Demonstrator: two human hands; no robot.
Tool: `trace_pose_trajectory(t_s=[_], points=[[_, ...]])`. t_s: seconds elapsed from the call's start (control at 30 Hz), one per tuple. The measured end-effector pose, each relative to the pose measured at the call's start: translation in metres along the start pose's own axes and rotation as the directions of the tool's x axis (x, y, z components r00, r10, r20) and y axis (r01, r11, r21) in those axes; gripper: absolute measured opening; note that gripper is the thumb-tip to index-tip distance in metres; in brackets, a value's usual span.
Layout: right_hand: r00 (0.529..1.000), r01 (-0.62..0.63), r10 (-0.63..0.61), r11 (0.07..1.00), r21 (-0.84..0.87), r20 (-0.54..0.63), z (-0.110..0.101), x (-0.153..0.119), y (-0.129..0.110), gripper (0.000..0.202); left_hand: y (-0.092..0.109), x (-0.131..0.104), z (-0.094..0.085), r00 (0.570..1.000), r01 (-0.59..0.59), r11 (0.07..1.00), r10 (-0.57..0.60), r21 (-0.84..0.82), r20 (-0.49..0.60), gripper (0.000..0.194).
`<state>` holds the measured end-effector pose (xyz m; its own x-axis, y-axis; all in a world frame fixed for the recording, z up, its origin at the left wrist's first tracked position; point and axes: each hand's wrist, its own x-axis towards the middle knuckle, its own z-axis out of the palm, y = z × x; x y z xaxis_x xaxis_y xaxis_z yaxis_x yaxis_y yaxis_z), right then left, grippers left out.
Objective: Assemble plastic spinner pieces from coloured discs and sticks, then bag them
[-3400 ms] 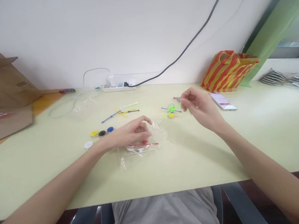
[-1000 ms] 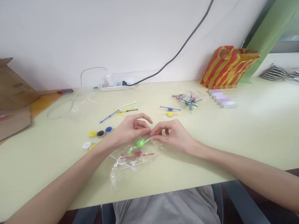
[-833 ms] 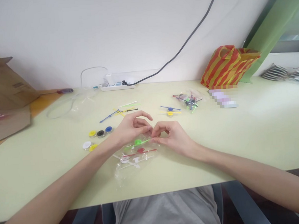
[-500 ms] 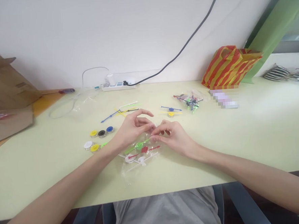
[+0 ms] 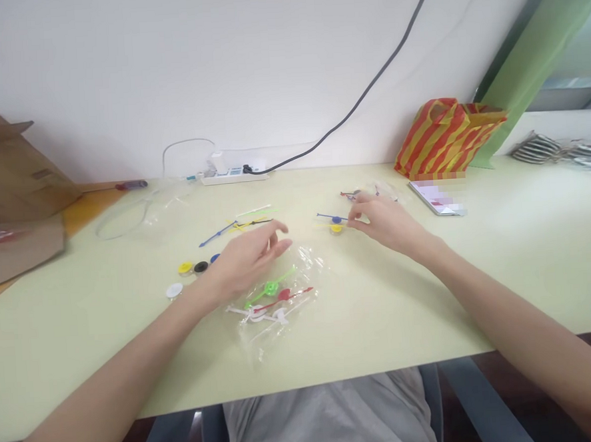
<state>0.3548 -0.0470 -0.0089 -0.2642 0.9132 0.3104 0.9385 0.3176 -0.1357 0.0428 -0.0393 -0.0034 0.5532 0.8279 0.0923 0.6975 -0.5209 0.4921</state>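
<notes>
My left hand [image 5: 252, 257] hovers, fingers curled apart and holding nothing, just above a clear plastic bag [image 5: 305, 264]. In and on that bag lie a green spinner [image 5: 271, 288], a red spinner [image 5: 284, 295] and white ones [image 5: 280, 315]. My right hand [image 5: 378, 221] reaches to the right ends of a blue spinner [image 5: 336, 220] and a yellow spinner [image 5: 336, 229]; its fingertips are bent close together, and whether they grip anything is unclear. Behind it another bagged bunch of spinners [image 5: 356, 194] is partly hidden.
Loose blue, yellow, black and white pointers [image 5: 219, 233] lie beyond my left hand. Yellow, black, blue and white round bases [image 5: 174, 291] are at left. Behind stand a power strip [image 5: 235, 174], a striped bag [image 5: 445, 138], a phone [image 5: 431, 197] and a cardboard box [image 5: 16, 165].
My right hand has left the clear bag and moved right and away from me, to the blue and yellow spinners. My left hand has shifted slightly left and its fingers have come off the bag.
</notes>
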Motion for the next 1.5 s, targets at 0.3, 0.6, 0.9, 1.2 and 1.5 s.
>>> trace_pose_trajectory(t_s=[0.3,0.6,0.9,1.2,1.5], points=[[0.976,-0.053,0.064,0.997,-0.058,0.209,0.004,0.0,0.001,0.011,0.002,-0.004,-0.013,0.936,0.034,0.999,-0.035,0.008,0.351,0.043],[0.982,-0.084,0.051,0.981,0.176,0.184,0.004,0.002,-0.005,0.013,-0.005,0.0,-0.023,0.909,0.045,0.959,0.077,-0.28,0.409,0.03],[0.995,-0.035,0.078,0.839,0.543,-0.056,-0.026,-0.005,-0.015,0.031,-0.013,0.003,-0.005,0.959,0.247,0.773,-0.108,-0.584,0.262,0.041],[0.922,0.119,0.226,0.604,0.788,-0.313,-0.023,-0.007,-0.024,0.028,-0.006,0.002,-0.001,0.967,0.216,0.743,-0.071,-0.634,0.245,0.036],[0.969,0.084,0.104,0.719,0.69,-0.226,-0.013,-0.013,-0.042,0.024,0.001,0.001,-0.002,0.947,0.142,0.733,0.094,-0.665,0.306,0.036]])
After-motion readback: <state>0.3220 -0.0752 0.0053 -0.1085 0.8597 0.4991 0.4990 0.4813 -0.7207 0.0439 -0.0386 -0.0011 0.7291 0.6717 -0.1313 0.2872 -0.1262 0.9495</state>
